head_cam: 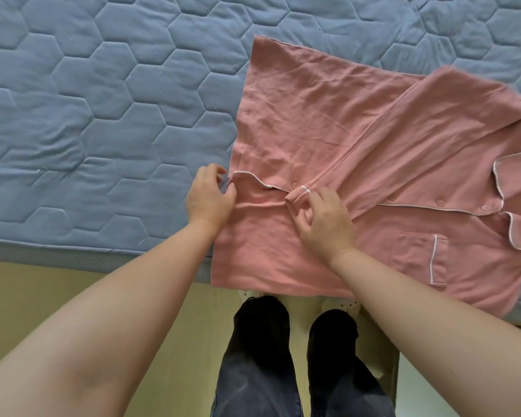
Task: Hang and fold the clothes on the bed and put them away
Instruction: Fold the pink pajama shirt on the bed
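From the camera on my head I look down at a pink soft pyjama shirt with thin white edging (298,115). It lies flat on the blue quilted bed cover with six-sided stitching (103,100), close to the near edge of the bed. Its near side hangs a little over that edge, above my feet.

My left hand (209,200) sits at the left side of the shirt. Its fingers are curled, and they seem to pinch the bottom corner where the white edging bends. I think I hold it there so the front stays pulled straight and does not bunch up.

My right hand (325,221) pinches the white-edged cuff (298,196) of the long pink sleeve (403,130). The sleeve lies slanted across the front of the shirt, from the far right down to the middle. I think I am laying it there so the shirt makes a neat shape for folding.

The shirt looks thin, soft and full of small wrinkles. It is buttoned up, with small round pink buttons (294,184) in a row along the front. A square chest pocket with a white stripe (418,257) sits near my right arm. The white-edged collar (518,176) is at the far right.

Below the bed I see the pale yellow wooden floor (42,281) and my dark trousers (259,341).

The fold looks only just begun.
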Motion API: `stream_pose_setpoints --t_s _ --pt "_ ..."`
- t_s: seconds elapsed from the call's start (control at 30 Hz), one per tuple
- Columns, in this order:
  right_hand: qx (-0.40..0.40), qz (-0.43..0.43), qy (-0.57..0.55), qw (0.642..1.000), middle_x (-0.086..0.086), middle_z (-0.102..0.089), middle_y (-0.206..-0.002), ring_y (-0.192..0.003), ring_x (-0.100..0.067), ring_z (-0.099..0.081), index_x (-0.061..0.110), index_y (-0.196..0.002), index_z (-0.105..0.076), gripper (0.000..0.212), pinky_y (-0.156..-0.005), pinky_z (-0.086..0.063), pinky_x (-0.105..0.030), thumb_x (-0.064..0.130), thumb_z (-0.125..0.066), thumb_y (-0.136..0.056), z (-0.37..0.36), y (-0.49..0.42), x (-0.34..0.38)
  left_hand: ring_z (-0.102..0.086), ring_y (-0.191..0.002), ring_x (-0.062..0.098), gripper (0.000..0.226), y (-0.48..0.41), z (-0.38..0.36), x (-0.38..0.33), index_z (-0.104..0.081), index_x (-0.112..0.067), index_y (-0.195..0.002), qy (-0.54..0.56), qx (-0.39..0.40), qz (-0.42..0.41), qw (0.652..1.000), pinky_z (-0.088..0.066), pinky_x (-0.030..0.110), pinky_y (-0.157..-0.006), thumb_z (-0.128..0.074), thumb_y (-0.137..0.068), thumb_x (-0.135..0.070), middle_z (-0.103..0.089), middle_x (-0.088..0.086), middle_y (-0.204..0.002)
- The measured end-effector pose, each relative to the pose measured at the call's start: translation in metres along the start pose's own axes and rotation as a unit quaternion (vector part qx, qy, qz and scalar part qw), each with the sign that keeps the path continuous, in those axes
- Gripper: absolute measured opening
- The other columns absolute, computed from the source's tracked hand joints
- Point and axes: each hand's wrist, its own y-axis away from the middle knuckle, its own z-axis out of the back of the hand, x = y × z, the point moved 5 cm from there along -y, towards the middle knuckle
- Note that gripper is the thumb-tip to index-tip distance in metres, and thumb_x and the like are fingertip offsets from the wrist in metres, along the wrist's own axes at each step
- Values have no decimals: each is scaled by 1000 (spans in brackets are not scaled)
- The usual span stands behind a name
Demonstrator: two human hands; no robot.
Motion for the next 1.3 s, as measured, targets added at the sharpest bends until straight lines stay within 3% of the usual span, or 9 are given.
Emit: stream_pose_setpoints --t_s 0.07,0.23,0.47,0.73,0.83,0.97,1.1,1.17,1.3 --pt "21 -11 -10 1000 -8 -57 -87 -83 -30 -54 11 -83 -62 16 -76 -42 -38 21 -51 -76 -7 -18 10 -57 -86 18 26 -6 -5 3 -58 -18 -108 58 64 38 995 -46 33 -78 -64 -84 -25 -59 -2 -94" --pt "159 -41 15 986 -7 -54 -116 -114 -28 -44 13 -115 -59 32 -96 -33 -37 28 -61 -87 -43 -57 30 -48 -61 9 23 -19 -16 -3 -55 -17 -69 135 124 60 981 -37 17 -53 -66 -87 -25 -53 -5 -65" --pt "178 -53 -42 982 -12 -58 -108 -110 -30 -49 16 -100 -72 18 -95 -38 -38 21 -58 -88 -55 -88 42 -47 -54 8 17 -11 -21 20 -60 -13 -75 291 254 191 902 -43 16 -41 -61 -92 -11 -51 2 -67" --pt "183 108 142 967 -18 -59 -92 -88 -38 -56 3 -88 -65 20 -71 -42 -43 14 -68 -72 -58 -97 58 -44 -30 3 28 -11 -27 29 -60 -15 -65 185 234 199 934 -48 25 -47 -59 -93 -14 -50 2 -52" --pt "135 103 86 982 -20 -62 -80 -76 -39 -59 2 -76 -63 7 -64 -44 -43 7 -63 -70 -50 -97 57 -44 -34 12 32 -13 -27 28 -54 -13 -61 215 225 221 924 -46 24 -45 -58 -93 -15 -44 3 -48" --pt "47 -61 -68 995 -15 -66 -85 -82 -32 -58 4 -79 -66 17 -71 -37 -36 18 -57 -85 -28 -103 35 -42 -49 21 36 -28 -20 20 -55 -9 -61 211 178 180 944 -45 27 -51 -59 -93 -24 -43 5 -54" --pt "4 12 -51 999 -12 -59 -72 -69 -31 -57 5 -70 -66 25 -64 -37 -33 23 -54 -82 -24 -93 39 -54 -71 19 35 -42 -8 7 -68 -8 -76 52 93 86 991 -41 29 -65 -59 -91 -39 -62 1 -71" --pt "40 65 -25 997 -10 -62 -75 -72 -31 -60 8 -77 -68 26 -65 -44 -35 26 -51 -84 -35 -83 45 -58 -76 21 30 -45 -5 7 -68 -12 -77 30 62 97 993 -43 29 -66 -58 -91 -37 -64 -1 -74" --pt "189 158 20 969 -13 -68 -87 -81 -33 -64 3 -90 -71 25 -71 -53 -36 17 -51 -85 -58 -57 57 -58 -47 21 47 -43 -10 9 -59 -9 -68 243 78 213 943 -44 27 -49 -48 -94 -47 -62 7 -58"
